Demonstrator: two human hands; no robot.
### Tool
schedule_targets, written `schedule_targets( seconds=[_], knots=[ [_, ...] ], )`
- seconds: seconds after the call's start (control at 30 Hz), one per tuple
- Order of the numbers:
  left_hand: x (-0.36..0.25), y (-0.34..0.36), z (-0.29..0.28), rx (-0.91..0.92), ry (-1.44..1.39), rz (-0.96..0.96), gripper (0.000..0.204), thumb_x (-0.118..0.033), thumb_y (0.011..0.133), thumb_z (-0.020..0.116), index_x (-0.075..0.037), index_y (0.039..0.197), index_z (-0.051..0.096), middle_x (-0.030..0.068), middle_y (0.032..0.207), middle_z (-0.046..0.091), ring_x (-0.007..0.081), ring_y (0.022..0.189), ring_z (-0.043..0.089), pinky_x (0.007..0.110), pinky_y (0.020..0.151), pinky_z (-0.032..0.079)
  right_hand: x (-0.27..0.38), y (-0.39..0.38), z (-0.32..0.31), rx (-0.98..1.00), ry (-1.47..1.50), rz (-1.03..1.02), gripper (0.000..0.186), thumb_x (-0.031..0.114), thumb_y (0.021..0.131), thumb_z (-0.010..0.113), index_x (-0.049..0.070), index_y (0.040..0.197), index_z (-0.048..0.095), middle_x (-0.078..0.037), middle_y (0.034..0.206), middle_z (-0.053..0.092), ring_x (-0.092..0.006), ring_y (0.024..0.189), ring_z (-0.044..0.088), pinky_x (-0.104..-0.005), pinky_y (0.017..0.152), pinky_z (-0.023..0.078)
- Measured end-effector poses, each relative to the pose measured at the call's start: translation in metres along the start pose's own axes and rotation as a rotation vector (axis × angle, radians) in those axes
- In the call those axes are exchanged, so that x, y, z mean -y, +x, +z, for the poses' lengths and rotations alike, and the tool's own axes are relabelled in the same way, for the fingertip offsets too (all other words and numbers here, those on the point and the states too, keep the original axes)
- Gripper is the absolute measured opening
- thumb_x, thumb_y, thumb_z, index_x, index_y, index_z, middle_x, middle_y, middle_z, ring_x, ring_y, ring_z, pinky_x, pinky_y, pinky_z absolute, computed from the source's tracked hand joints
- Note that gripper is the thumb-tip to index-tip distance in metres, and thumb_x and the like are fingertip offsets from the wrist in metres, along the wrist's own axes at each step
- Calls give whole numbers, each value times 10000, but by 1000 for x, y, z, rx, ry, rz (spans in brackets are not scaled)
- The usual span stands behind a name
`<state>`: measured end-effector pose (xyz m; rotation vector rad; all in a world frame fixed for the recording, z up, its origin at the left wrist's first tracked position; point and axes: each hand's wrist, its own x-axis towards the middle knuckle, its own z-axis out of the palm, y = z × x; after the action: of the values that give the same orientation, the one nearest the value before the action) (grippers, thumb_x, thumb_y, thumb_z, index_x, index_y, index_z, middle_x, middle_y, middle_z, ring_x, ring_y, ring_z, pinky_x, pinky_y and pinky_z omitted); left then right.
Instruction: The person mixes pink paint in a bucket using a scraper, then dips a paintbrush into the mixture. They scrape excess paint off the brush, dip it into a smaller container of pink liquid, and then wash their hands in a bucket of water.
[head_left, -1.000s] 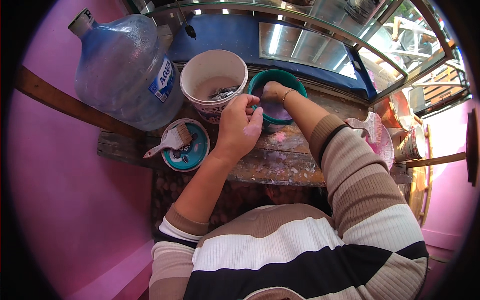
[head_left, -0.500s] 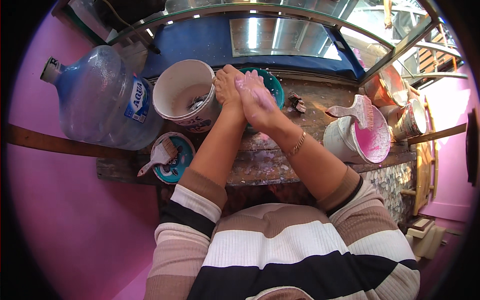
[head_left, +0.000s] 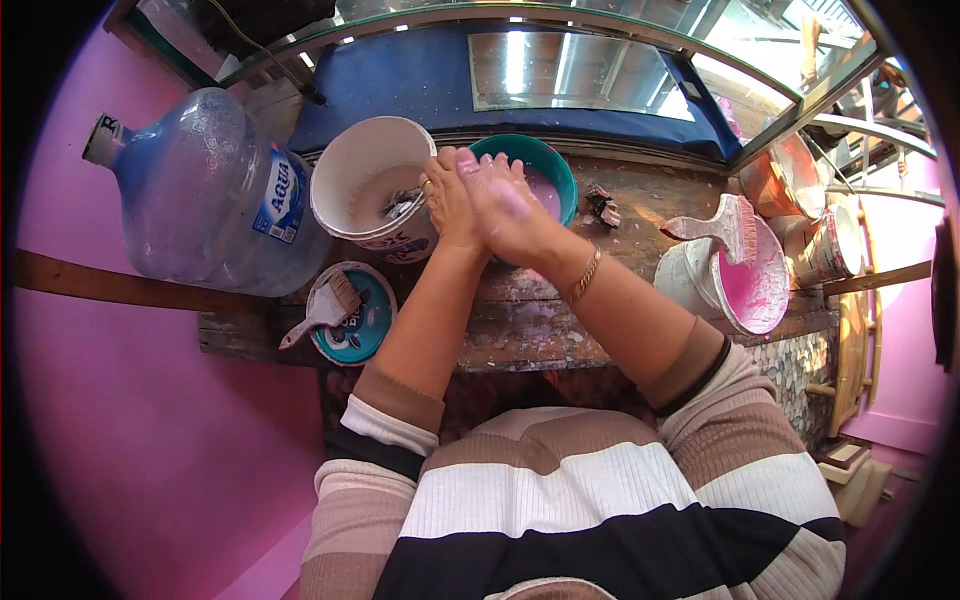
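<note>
My left hand [head_left: 448,205] and my right hand [head_left: 507,208] press against each other side by side, between a white bucket and a teal basin. Pink paint smears the back of the right hand, whose fingers are stretched out. A ring is on the left hand; its fingers look extended, their tips partly hidden against the right hand. The teal basin [head_left: 566,178] holds pinkish liquid and lies partly behind the right hand. To the left of my hands, the white bucket [head_left: 330,205] contains cloudy liquid and a dark and silvery object [head_left: 403,203].
A paintbrush [head_left: 330,303] rests on a teal lid [head_left: 372,338]. At right another paintbrush [head_left: 718,232] lies across a pink-stained paint bucket [head_left: 690,275]. A large clear water jug [head_left: 195,200] lies at left. The wooden bench [head_left: 540,335] is paint-spattered; a glass panel [head_left: 570,72] stands behind.
My hands have shifted against each other, and the right fingers sit slightly lower. More of the teal basin and its pinkish liquid shows. The view has moved slightly.
</note>
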<state>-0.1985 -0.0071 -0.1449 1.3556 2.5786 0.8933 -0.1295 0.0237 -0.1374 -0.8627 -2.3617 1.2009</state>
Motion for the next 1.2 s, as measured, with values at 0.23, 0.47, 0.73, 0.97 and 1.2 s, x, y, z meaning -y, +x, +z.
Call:
schedule_targets(
  seconds=[0.23,0.47,0.73,0.97,1.2],
  knots=[
    [-17,-22,-14,0,-81,36,712,-216,661,758,72,1215,416,263,1168,499,390,1118,499,455,975,398,-61,42,-12,209,245,162,669,522,973,281,-35,1109,626,-316,1145,584,-451,1175,492,-446,1025,361],
    [-5,-21,-40,67,-107,11,609,-147,641,687,56,1165,450,245,1141,521,382,1089,522,434,923,436,-80,71,0,606,-704,115,281,125,803,561,23,1023,703,-230,1055,658,-354,1024,631,-412,875,496],
    [-8,-4,-37,304,167,-43,367,-160,729,645,18,1046,597,222,1058,628,376,1023,604,429,857,486,-23,34,-47,276,-432,-99,175,109,756,568,-19,771,686,-241,841,654,-394,759,637,-422,684,510],
    [-24,26,-31,469,437,20,290,-292,809,636,-63,975,702,148,1096,662,288,1051,636,351,823,538,0,-20,-16,-125,396,-162,371,248,942,424,-78,887,592,-308,879,617,-434,811,606,-459,724,470],
    [-43,7,-21,540,526,32,242,-263,869,587,-125,1038,693,106,1145,647,266,1076,626,358,846,530,-5,16,-34,4,716,566,479,383,982,447,-74,995,593,-208,998,637,-288,981,578,-393,884,432]
  ],
)
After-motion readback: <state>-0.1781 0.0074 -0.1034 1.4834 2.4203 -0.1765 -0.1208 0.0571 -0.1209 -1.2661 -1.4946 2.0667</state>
